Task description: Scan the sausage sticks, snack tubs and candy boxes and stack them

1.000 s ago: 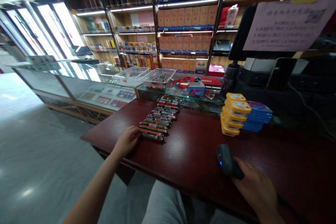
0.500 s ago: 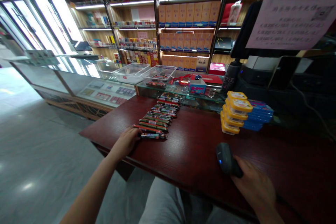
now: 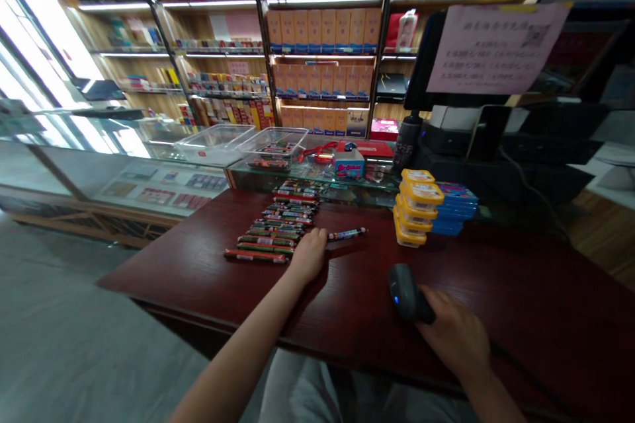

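Observation:
My left hand [image 3: 310,255] is closed on the near end of a slim, dark wrapped stick [image 3: 349,234], which points to the right above the table. Left of that hand, several similar wrapped sticks [image 3: 262,240] lie side by side in a long row, the nearest one with a red-orange wrapper. The fingers hide the gripped end. My right hand [image 3: 459,334] is wrapped around the handle of a black barcode scanner [image 3: 404,291] with a blue light on it. The scanner's head tilts toward the left and away from me.
Yellow-lidded tubs [image 3: 415,211] stand stacked beside blue packs [image 3: 452,208] at the right. Clear plastic bins [image 3: 215,145] and a small colourful box [image 3: 348,165] rest on the glass counter [image 3: 317,180]. A monitor [image 3: 421,66] with a paper sign rises at the back right.
My left hand has moved right, carrying the stick from the near end of the row. The view has turned a little to the right. My right hand still holds the barcode scanner.

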Available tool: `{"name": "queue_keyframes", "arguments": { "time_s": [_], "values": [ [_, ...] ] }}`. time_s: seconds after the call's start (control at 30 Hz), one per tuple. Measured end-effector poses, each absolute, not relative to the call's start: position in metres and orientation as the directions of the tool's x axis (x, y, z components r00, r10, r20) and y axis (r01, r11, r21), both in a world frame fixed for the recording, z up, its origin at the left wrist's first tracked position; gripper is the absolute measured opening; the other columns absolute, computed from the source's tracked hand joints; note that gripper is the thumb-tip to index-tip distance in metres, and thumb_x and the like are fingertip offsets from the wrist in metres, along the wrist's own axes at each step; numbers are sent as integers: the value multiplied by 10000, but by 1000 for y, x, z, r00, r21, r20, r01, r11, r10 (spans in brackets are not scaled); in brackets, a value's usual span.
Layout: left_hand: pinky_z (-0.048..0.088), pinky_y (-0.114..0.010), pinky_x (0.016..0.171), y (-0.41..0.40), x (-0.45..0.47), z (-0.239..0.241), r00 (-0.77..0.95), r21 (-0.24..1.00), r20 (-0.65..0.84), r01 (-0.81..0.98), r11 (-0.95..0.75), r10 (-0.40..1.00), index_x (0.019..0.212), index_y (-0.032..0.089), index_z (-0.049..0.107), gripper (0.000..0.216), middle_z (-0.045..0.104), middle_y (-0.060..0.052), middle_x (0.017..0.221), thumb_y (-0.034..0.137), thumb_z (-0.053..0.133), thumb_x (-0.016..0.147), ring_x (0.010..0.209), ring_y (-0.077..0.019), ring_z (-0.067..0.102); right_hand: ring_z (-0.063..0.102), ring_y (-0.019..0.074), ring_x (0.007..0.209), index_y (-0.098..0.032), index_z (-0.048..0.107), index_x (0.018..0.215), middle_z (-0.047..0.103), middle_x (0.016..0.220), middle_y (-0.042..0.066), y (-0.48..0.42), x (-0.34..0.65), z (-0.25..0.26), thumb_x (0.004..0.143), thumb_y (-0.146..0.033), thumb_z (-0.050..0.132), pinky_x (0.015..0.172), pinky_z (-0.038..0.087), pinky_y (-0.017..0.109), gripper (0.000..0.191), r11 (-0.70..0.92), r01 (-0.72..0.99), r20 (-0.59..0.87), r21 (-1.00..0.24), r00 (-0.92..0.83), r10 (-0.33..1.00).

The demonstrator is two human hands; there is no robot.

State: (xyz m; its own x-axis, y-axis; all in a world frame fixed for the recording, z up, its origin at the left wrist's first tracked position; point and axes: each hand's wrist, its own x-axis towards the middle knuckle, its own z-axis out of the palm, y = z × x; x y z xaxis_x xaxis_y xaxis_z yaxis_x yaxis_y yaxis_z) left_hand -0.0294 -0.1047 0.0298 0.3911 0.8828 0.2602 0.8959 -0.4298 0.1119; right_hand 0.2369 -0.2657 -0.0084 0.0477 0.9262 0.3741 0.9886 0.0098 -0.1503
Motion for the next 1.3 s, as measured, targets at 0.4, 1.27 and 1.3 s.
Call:
{"name": "queue_keyframes", "arguments": {
  "time_s": [0.4, 1.27, 1.3],
  "values": [
    [426, -324, 850, -87, -22, 7, 381, 215, 323, 862, -460, 866, 1246, 159, 528, 360, 576, -100, 996, 228, 418, 910, 920, -201, 557, 667, 222, 779, -276, 645, 942, 718, 847, 14, -260, 221, 44, 781, -361, 548, 635, 425, 290, 206, -88, 855, 108, -510, 165, 980],
    [432, -298, 826, -94, -22, 10, 327, 318, 433, 816, -482, 840, 886, 182, 666, 121, 580, -56, 865, 227, 596, 798, 868, -187, 541, 528, 141, 420, -149, 642, 980, 581, 486, -31, -257, 183, 56, 734, -458, 626, 448, 421, 252, 396, -155, 401, -108, -903, 138, 985],
    [432, -298, 832, -94, -22, 9, 326, 317, 436, 817, -482, 839, 885, 183, 666, 119, 580, -56, 867, 227, 597, 798, 870, -187, 542, 536, 145, 428, -148, 638, 984, 580, 485, -32, -257, 182, 56, 737, -453, 623, 455, 425, 255, 392, -160, 407, -113, -899, 138, 984]
  ]
}}
